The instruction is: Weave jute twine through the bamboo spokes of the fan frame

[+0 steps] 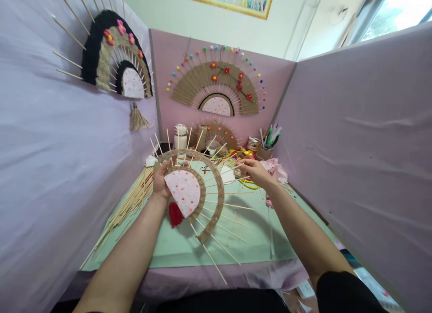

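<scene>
A half-round fan frame (pixel 220 187) is held tilted above the table, with thin wooden sticks fanning out through a woven band of brown twine. Its inner panel (pixel 184 191) is pale pink cloth with red spots, edged by more twine. A red tassel (pixel 175 214) hangs at its lower left. My left hand (pixel 162 182) is wrapped round the frame's left end beside the panel. On the right, my right hand (pixel 251 170) pinches at the outer end of a stick, its fingers closed; whether it also holds a strand of twine I cannot make out.
Loose wooden sticks (pixel 130 205) lie along the table's left side. At the back stand a white bottle (pixel 180 136) and a pot of tools (pixel 265 151). Pink cloth (pixel 275 169) lies at the right. Finished fans (pixel 189 83) hang on the partitions, which enclose the table (pixel 189 254).
</scene>
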Demonstrator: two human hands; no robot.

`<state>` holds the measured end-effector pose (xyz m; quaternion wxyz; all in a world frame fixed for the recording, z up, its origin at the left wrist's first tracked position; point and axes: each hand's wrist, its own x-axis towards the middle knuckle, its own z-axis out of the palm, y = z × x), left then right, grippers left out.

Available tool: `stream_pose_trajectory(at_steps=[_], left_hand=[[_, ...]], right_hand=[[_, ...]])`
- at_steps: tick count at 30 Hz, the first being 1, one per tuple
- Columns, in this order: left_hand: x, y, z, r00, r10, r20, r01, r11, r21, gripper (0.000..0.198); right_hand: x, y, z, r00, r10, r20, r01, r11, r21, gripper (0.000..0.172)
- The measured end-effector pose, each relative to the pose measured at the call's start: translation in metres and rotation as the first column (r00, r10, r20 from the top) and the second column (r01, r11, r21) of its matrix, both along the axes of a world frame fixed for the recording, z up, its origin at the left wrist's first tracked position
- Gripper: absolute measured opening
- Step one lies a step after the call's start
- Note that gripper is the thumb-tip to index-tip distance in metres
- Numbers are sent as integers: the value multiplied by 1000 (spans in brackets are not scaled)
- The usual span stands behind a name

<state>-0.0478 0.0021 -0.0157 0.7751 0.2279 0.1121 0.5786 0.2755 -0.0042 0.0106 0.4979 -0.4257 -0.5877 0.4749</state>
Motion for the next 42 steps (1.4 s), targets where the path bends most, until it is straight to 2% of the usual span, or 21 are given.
stream_pose_trajectory(at_steps=[8, 14, 20, 28, 33, 36, 42], left_hand=[[0, 5, -5, 999, -26, -39, 27, 1000, 17, 33], [0, 7, -6, 998, -32, -57, 31, 999, -4, 34], [-1, 9, -8, 997, -65, -32, 64, 996, -57, 40], [0, 7, -6, 997, -47, -58, 45, 998, -41, 40], [2, 6, -4, 998, 3, -59, -5, 1000, -30, 37], [2, 6, -4, 999, 36, -38, -37, 999, -30, 38], [4, 7, -2, 992, 129, 15, -128, 991, -26, 39]], right_hand=[[5, -6, 14, 997, -68, 20, 66, 995, 76, 31], [0, -5, 21, 988, -135, -73, 143, 983, 119, 31], [-3, -4, 20, 976, -171, -132, 185, 978, 102, 33], [-4, -2, 16, 959, -224, -175, 244, 964, 107, 32], [-5, -8, 16, 970, -153, -190, 175, 979, 107, 31], [-6, -10, 14, 974, -86, -209, 101, 993, 62, 35], [-13, -9, 3, 937, 13, -349, -32, 998, -48, 45]])
